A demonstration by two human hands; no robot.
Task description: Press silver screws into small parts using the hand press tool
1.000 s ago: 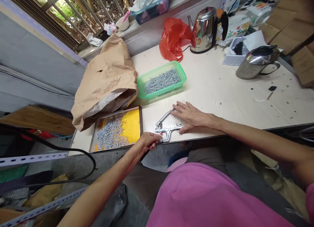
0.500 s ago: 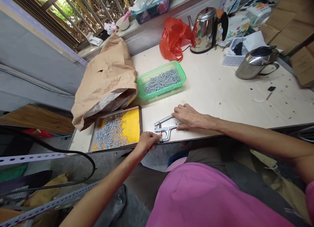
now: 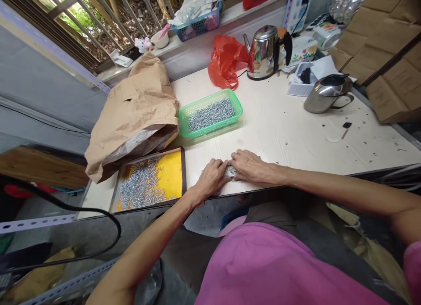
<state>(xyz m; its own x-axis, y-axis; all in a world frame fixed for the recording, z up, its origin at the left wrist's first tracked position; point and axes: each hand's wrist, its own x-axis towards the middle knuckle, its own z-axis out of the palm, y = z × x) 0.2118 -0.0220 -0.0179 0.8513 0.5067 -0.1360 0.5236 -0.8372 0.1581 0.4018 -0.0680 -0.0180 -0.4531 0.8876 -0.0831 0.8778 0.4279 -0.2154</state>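
Both of my hands are close together at the table's front edge, around a pair of silver-grey snap pliers (image 3: 231,170). Only a small part of the pliers shows in the gap between the hands. My right hand (image 3: 249,166) is wrapped over the handle end. At the head end, my left hand (image 3: 212,177) has its fingers curled around the tool, hiding the jaws. To the left lies a shallow tray (image 3: 183,173) with a yellow lining and many small silver metal pieces (image 3: 140,186). Behind the hands stands a green plastic basket (image 3: 210,131) holding similar pieces.
A large brown paper bag (image 3: 134,103) slumps at the left, partly beside the tray. Toward the back are a red plastic bag (image 3: 225,61) and a steel kettle (image 3: 263,55). A steel jug (image 3: 325,96) and a white plastic basket (image 3: 297,89) stand at right.
My left hand has moved right and up from the pliers' jaw end to close over the tool. The pliers, open and plainly visible before, are now mostly covered. The view has shifted slightly.
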